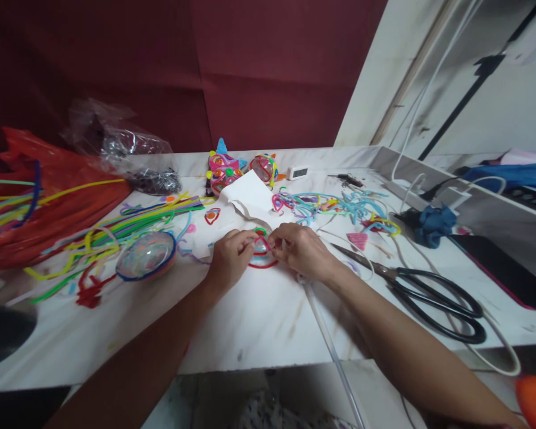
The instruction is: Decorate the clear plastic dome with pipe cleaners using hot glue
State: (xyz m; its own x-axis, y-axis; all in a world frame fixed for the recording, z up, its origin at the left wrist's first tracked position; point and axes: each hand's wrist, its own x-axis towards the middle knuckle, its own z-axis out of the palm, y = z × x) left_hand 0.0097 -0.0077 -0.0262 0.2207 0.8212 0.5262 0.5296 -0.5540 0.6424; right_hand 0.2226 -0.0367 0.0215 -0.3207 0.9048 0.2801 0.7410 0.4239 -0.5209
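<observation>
Both hands meet near the middle of the white marbled table. My left hand point(232, 255) is closed, its thumb and forefinger pinching the left side of a small arched piece with a red outline point(261, 260). On the other side, my right hand point(297, 247) is closed too, fingertips at the piece's right edge. Light blue and red curved bands show between the hands, with a green and red ring point(259, 232) just behind them. A white paper sheet point(251, 195) lies beyond the fingers. What exactly each fingertip presses is partly hidden.
Large black-handled scissors point(438, 292) lie right, near a cable and a phone point(509, 271). Left are a clear bowl with blue rim point(147, 256), colored pipe cleaners point(147, 220) and a red bag point(58, 196). Decorated figures point(223, 170) stand behind; a clear tube point(333, 351) crosses the front edge.
</observation>
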